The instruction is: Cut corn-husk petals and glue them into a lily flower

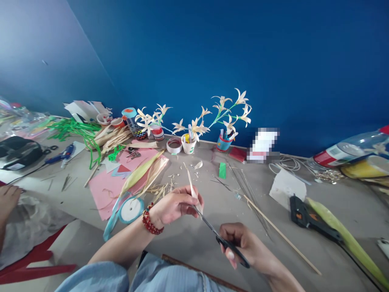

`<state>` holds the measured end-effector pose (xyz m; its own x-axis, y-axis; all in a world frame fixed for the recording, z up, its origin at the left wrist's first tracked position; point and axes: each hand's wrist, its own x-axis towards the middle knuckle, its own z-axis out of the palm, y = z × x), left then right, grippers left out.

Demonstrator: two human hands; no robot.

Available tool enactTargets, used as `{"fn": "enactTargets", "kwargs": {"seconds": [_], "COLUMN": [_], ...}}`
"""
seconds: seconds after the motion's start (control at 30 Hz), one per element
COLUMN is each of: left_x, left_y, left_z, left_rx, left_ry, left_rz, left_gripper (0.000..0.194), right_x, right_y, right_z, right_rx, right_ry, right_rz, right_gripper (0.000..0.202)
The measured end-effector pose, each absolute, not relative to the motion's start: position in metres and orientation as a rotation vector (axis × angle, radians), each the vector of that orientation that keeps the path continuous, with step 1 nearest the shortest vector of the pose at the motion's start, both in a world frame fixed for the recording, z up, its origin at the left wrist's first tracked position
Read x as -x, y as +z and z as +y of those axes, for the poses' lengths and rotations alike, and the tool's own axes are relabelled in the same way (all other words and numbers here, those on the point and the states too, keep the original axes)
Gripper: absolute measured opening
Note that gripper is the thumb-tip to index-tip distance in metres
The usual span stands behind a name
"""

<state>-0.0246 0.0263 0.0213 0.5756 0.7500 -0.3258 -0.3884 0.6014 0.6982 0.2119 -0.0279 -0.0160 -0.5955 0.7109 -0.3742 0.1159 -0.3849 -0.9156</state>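
Note:
My left hand [178, 206], with a red bead bracelet [148, 221] at its wrist, pinches a narrow, pale corn husk strip [191, 181] that points up and away from me. In my right hand [244, 242] are black-handled scissors [209, 227], their blades reaching to the lower end of the strip by my left fingers. Whether the blades touch the husk, I cannot tell. Small husk scraps [161, 190] lie on the table [212, 207] beyond my left hand. Beside that forearm rests a spool of light blue ribbon [131, 209].
Husk flowers stand in a white cup [189, 145] and a blue-red cup [224, 142] along the wall. A black glue gun [313, 221], a thin stick [282, 235] and wires [249, 194] lie right. Pink paper [103, 190] and green strips [75, 132] are left, near another person's hand [9, 198].

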Motion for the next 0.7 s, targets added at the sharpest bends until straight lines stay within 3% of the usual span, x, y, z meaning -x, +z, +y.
{"fn": "enactTargets", "kwargs": {"seconds": [0.7], "left_x": [0.0253], "left_y": [0.0304], "left_z": [0.0188], "left_rx": [-0.828], "left_ry": [0.791], "left_rz": [0.752], "left_gripper": [0.009], "right_x": [-0.2146], "right_y": [-0.0146], "right_z": [-0.0286], "right_rx": [1.140], "right_ry": [2.044], "right_rz": [-1.450], "right_gripper": [0.059]}}
